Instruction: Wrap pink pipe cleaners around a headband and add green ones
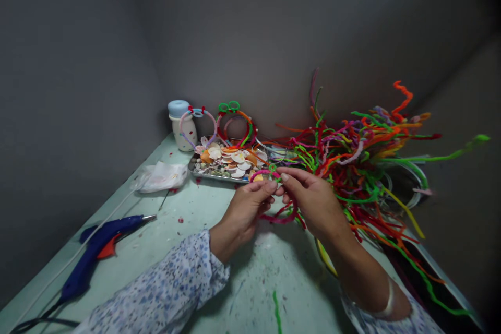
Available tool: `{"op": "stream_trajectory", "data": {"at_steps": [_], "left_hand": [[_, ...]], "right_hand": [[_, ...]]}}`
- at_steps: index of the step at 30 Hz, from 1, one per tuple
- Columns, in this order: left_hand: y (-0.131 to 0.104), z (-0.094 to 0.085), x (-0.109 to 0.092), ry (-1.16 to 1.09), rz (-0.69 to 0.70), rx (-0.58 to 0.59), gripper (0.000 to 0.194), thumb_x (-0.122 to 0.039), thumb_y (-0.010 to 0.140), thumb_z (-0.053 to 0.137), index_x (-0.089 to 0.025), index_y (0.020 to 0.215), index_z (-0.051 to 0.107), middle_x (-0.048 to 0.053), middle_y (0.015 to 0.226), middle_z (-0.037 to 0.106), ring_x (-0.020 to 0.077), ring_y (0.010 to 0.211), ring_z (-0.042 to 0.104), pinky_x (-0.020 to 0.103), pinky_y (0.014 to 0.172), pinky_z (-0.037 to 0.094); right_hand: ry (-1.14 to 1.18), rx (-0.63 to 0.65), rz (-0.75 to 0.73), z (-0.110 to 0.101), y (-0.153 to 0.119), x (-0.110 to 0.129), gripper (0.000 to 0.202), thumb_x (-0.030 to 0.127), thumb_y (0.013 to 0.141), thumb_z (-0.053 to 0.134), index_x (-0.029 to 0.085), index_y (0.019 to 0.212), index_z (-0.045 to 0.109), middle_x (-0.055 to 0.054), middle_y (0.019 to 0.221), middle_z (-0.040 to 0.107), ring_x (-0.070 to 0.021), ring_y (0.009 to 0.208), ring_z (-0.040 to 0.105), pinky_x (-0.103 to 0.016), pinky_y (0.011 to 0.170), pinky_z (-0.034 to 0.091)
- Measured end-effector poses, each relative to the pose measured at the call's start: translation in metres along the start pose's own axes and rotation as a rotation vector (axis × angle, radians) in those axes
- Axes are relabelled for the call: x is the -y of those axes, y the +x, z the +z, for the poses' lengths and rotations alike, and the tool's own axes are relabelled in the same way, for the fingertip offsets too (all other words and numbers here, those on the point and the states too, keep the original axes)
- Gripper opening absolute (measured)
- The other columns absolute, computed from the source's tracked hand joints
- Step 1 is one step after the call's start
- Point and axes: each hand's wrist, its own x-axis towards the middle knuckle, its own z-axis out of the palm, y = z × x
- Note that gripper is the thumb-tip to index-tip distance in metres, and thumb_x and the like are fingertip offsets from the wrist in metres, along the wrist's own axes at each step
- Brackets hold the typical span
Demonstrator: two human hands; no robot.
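Note:
Both my hands are pinched around a pink fuzzy pipe-cleaner ring (279, 219), held above the table. A small green pipe-cleaner loop (272, 168) stands up from its top edge, between my fingertips. My left hand (245, 211) grips the ring from the left, thumb and fingers together. On the other side, my right hand (315, 201) has its thumb and index finger closed near the foot of the green loop. The fingers partly cover the ring and the spot where the green piece meets it. A short green pipe cleaner (277, 313) lies on the table below.
A metal tray (219, 177) of shells sits behind my hands, with pipe-cleaner headbands (250, 128) around it. A blue-lidded jar (185, 133) and a plastic bag (161, 177) are at the left. A blue glue gun (97, 242) trails its cord. Tangled pipe cleaners (348, 151) spread at the right.

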Motion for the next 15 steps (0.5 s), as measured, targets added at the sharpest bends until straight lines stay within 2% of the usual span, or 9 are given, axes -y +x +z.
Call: {"op": "stream_trajectory", "data": {"at_steps": [4, 8, 12, 15], "left_hand": [[0.0014, -0.0006, -0.0004, 0.015, 0.051, 0.037, 0.020, -0.032, 0.073, 0.073, -0.014, 0.080, 0.070, 0.005, 0.080, 0.067, 0.0095, 0.068, 0.056, 0.020, 0.060, 0.040], [0.0034, -0.0026, 0.0000, 0.031, 0.088, 0.047, 0.016, -0.030, 0.074, 0.071, -0.014, 0.078, 0.071, 0.006, 0.079, 0.066, 0.0100, 0.066, 0.054, 0.021, 0.061, 0.040], [0.0041, -0.0045, 0.0016, 0.017, 0.056, 0.003, 0.016, -0.029, 0.073, 0.072, -0.014, 0.080, 0.071, 0.003, 0.076, 0.063, 0.0076, 0.062, 0.049, 0.020, 0.058, 0.036], [0.0037, -0.0052, 0.0020, 0.024, 0.051, -0.013, 0.016, -0.028, 0.074, 0.071, -0.013, 0.080, 0.071, 0.002, 0.073, 0.060, 0.0067, 0.059, 0.046, 0.020, 0.056, 0.035]], "right_hand": [[0.041, 0.090, 0.015, -0.0061, 0.0031, -0.0016, 0.046, 0.042, 0.078, 0.061, 0.017, 0.117, 0.062, -0.002, 0.070, 0.068, -0.0128, 0.060, 0.060, -0.025, 0.059, 0.047], [0.018, 0.127, -0.002, -0.0108, 0.0044, 0.0008, 0.047, 0.034, 0.076, 0.063, 0.020, 0.120, 0.059, 0.001, 0.074, 0.067, -0.0124, 0.068, 0.061, -0.026, 0.067, 0.048], [-0.014, 0.112, -0.003, -0.0098, 0.0047, -0.0001, 0.046, 0.029, 0.072, 0.067, 0.019, 0.116, 0.059, 0.000, 0.079, 0.068, -0.0131, 0.071, 0.061, -0.027, 0.069, 0.048], [-0.031, 0.074, 0.035, -0.0082, 0.0058, -0.0025, 0.038, 0.031, 0.070, 0.069, 0.017, 0.105, 0.061, -0.002, 0.080, 0.069, -0.0151, 0.073, 0.064, -0.029, 0.071, 0.050]]}}
